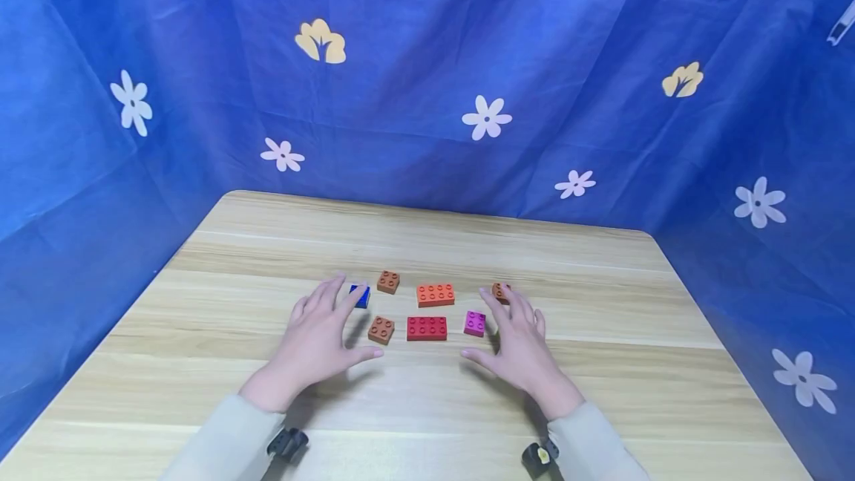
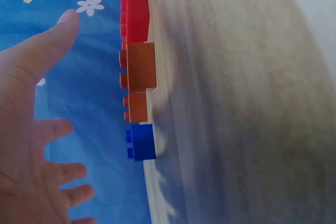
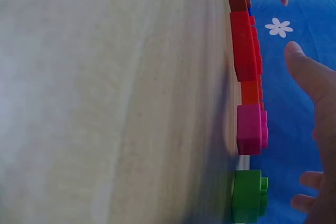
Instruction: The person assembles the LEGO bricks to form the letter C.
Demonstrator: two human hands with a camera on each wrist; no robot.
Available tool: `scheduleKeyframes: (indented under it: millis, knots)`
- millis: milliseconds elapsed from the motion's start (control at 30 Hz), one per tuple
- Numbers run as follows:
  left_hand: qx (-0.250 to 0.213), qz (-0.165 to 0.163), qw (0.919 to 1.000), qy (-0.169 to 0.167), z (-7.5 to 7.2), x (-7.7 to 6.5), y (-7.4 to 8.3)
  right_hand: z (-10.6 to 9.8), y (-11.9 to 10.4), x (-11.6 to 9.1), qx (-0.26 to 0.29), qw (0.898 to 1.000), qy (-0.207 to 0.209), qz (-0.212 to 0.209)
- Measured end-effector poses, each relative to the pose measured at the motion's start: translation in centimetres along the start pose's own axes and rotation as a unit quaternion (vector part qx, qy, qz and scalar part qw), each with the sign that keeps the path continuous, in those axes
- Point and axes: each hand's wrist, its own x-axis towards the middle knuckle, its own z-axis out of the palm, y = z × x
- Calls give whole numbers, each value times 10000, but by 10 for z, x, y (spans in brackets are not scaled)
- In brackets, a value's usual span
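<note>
My left hand (image 1: 317, 340) hovers over the table with fingers spread, holding nothing. Its fingers overlap a blue brick (image 1: 361, 297). Inward from it lie two brown bricks, one nearer (image 1: 381, 330) and one farther (image 1: 389, 281). A red brick (image 1: 427, 329) and an orange brick (image 1: 436, 295), both long, lie in the middle. My right hand (image 1: 521, 347) is likewise spread and holds nothing, beside a magenta brick (image 1: 475, 324). Another brown brick (image 1: 500, 292) shows partly behind its fingers. In the right wrist view a green brick (image 3: 247, 196) stands near that hand; the head view hides it.
The light wood table (image 1: 414, 414) extends around the bricks. A blue patterned cloth (image 1: 401, 95) hangs along its back and sides. Dark wrist devices sit at the left cuff (image 1: 287, 444) and right cuff (image 1: 538, 459).
</note>
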Motion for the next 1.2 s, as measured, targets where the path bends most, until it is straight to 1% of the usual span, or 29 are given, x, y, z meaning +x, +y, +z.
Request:
scheduleKeyframes:
  millis: [200, 433, 567, 767, 933, 1067, 1200]
  knots:
    - [-167, 215, 9996, 48, 6, 7, 3, 3, -1, 7, 169, 9994, 13, -302]
    - [-286, 429, 9987, 39, 18, 16, 6, 9, -3, 16, 120, 9988, -268, -395]
    - [-433, 562, 9975, -5, 23, 21, 9, 13, -7, 20, 206, 9980, -316, -507]
    - [-785, 448, 9956, -251, 29, 26, 17, 18, -12, 24, 363, 9965, -382, -652]
    - [-954, 400, 9940, -363, 35, 31, 21, 22, -13, 27, 277, 9955, -401, -818]
    - [-1143, 328, 9918, -466, 39, 34, 24, 25, -14, 29, 299, 9949, -412, -873]
    - [-1303, 215, 9894, -603, 43, 37, 26, 27, -14, 31, 431, 9940, -446, -900]
